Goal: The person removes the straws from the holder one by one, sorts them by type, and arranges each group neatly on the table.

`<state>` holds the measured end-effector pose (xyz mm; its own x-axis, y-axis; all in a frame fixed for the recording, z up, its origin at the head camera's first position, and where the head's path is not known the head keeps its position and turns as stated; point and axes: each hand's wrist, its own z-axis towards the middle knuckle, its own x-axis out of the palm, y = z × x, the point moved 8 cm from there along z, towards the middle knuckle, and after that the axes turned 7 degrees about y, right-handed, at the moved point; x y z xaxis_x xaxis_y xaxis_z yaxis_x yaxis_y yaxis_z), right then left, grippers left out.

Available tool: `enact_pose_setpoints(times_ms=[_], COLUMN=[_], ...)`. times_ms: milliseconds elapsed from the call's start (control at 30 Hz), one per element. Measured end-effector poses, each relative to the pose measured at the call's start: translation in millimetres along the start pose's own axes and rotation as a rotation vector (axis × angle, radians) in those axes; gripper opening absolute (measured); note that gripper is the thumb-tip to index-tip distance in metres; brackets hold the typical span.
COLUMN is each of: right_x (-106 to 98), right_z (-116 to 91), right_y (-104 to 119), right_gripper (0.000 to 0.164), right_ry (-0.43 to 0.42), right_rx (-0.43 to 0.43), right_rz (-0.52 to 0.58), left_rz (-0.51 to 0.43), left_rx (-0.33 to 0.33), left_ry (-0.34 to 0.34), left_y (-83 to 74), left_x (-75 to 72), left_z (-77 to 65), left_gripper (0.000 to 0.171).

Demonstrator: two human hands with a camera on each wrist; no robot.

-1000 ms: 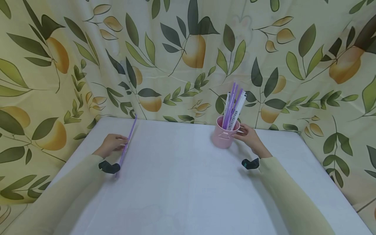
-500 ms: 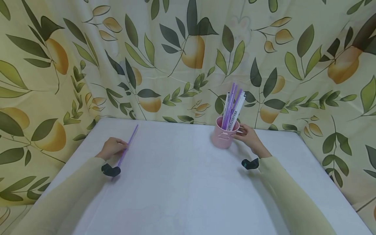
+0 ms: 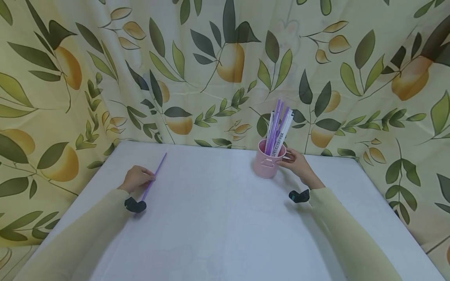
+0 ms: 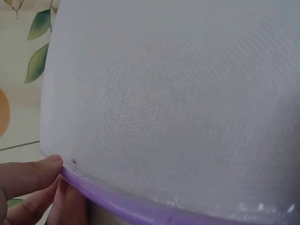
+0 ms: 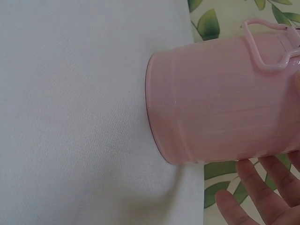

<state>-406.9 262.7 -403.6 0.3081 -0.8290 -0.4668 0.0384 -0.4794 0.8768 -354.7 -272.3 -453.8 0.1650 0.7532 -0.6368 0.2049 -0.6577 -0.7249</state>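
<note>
My left hand (image 3: 137,178) pinches a thin purple straw (image 3: 160,164) between thumb and fingers, over the left part of the table. In the left wrist view the straw (image 4: 126,206) appears to be in a clear wrapper, and the thumb presses on it. My right hand (image 3: 298,166) holds the side of a small pink bucket (image 3: 264,166) that stands upright near the table's back edge. Several purple straws (image 3: 275,128) and white printed wrappers lean in it. In the right wrist view the fingers (image 5: 262,192) lie along the bucket's wall (image 5: 211,103), and its wire handle (image 5: 265,65) hangs down.
A white cloth (image 3: 225,218) covers the table. Behind and beside it hangs a curtain (image 3: 211,97) printed with fruit and leaves. A dark wrist camera (image 3: 135,205) sits at the left wrist and another camera (image 3: 299,196) at the right.
My left hand has moved slightly right and toward me, and the straw's far end has come down from the table's back edge. The right hand and the bucket have stayed put.
</note>
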Motion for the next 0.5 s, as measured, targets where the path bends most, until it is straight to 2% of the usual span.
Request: enact_pose_setpoints(times_ms=[167,500], right_x=[0.9,-0.7], right_z=[-1.1,-2.6], right_y=[1.1,5.5], right_gripper=[0.080,0.078], right_ry=[-0.002,-0.027], right_rx=[-0.003,-0.020], right_rz=[-0.011,-0.004], left_rz=[0.023,0.038], left_rx=[-0.020,-0.013], left_ry=[-0.006,-0.012], left_y=[0.8,-7.6], left_x=[0.8,-2.1], left_z=[0.4,-7.3], left_gripper=[0.027,0.027])
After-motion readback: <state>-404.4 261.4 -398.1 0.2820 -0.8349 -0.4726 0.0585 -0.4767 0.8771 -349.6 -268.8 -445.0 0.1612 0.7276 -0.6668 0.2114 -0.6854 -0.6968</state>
